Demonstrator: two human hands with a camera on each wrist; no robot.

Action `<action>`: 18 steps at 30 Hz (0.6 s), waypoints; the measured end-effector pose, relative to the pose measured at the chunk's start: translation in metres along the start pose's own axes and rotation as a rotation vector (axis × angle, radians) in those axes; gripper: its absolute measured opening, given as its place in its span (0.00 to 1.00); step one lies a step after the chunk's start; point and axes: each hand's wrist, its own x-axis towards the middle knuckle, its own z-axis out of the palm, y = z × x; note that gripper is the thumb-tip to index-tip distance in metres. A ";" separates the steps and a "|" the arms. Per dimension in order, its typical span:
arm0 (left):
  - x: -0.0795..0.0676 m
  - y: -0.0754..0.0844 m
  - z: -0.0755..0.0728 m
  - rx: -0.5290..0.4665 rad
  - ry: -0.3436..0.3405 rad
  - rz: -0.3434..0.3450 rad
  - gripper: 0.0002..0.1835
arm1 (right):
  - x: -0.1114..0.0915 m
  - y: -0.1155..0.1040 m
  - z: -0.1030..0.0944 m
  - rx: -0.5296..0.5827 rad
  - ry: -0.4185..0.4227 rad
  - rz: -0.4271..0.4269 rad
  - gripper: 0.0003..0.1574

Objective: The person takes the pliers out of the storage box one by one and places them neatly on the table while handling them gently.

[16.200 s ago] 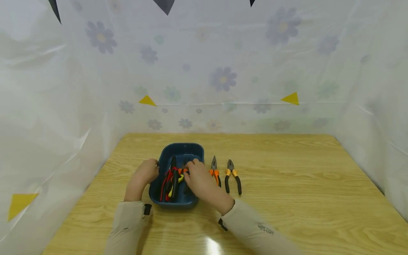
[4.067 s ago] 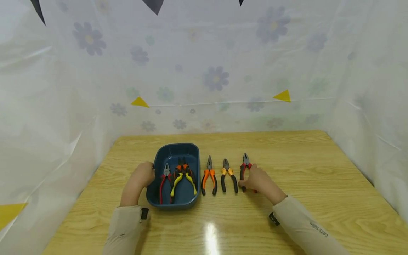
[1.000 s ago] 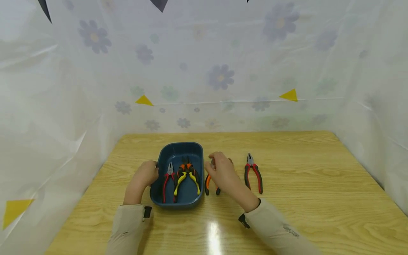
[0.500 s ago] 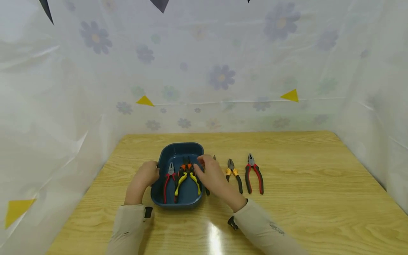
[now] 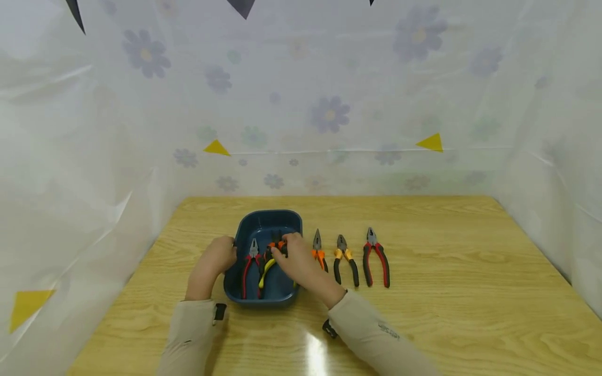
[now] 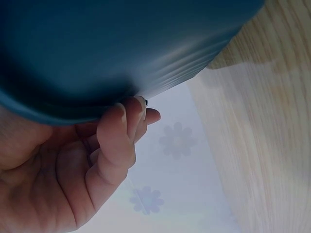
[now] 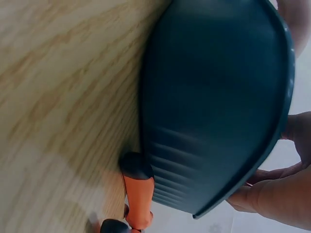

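At the left side of a dark blue plastic tray (image 5: 263, 297), my left hand (image 5: 217, 257) grips the rim; the left wrist view shows fingers (image 6: 114, 141) curled up against it. My right hand (image 5: 301, 263) reaches over the tray's right wall, thumb and fingers at the overlapping pliers with orange parts (image 5: 273, 245) and yellow handles (image 5: 266, 272). Whether it pinches them is hidden; in the right wrist view the tray wall covers the fingertips. Beside them in the tray lie red-and-black combination pliers (image 5: 253, 263), jaws pointing away.
Right of the tray, pliers lie in a row on the wooden table (image 5: 447, 292): orange-handled long-nose pliers (image 5: 317, 248), yellow-and-black pliers (image 5: 342, 253) and red-and-black pliers (image 5: 371, 250). The long-nose pliers are close to the tray wall. A flowered sheet (image 5: 301, 104) hangs behind.
My right hand has moved left from above the long-nose pliers into the tray, uncovering the pliers on the table. Seconds earlier it was at the rightmost red-and-black pliers. My left hand stays at the rim.
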 end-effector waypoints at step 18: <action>0.001 0.001 0.001 -0.022 -0.013 -0.043 0.12 | 0.015 -0.015 0.035 -0.576 0.027 0.106 0.41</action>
